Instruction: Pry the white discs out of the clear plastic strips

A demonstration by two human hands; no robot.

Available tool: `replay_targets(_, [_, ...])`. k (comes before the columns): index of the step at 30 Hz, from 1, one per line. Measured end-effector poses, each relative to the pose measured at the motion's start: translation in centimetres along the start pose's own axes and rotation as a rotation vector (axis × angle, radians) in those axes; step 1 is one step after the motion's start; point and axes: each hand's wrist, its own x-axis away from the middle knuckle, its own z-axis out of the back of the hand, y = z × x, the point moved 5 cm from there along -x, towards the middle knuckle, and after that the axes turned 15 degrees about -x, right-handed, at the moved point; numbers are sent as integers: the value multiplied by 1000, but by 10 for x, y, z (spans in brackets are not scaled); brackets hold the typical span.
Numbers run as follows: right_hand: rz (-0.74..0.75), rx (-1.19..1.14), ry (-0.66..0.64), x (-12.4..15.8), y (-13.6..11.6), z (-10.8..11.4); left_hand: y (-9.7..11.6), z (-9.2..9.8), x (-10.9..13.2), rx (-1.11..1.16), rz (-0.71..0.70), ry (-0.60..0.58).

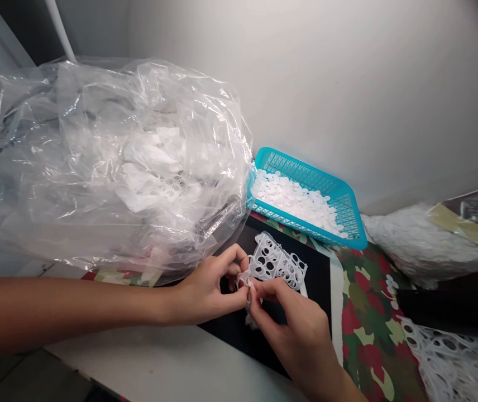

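Right hand [301, 335] and left hand [205, 290] both pinch the near corner of a white holey sheet [278, 261], fingertips pressed together, just in front of the teal basket [301, 226]. The basket's full of white discs [293, 198]. Big clear bag [96, 162] sits to its left.

A small piecework workshop bench is indicated. A clear plastic bag [96, 162] is stuffed with white punched sheets, a turquoise basket [306, 227] is heaped with white discs [297, 201], a perforated sheet [278, 262] is held over a black mat [230, 329], and perforated scrap [452, 363] is piled alongside.
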Motion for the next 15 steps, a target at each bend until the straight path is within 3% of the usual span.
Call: replay_targets(15, [-167,70,443,-12,15,74,-6,-1,-1,215,123,-8])
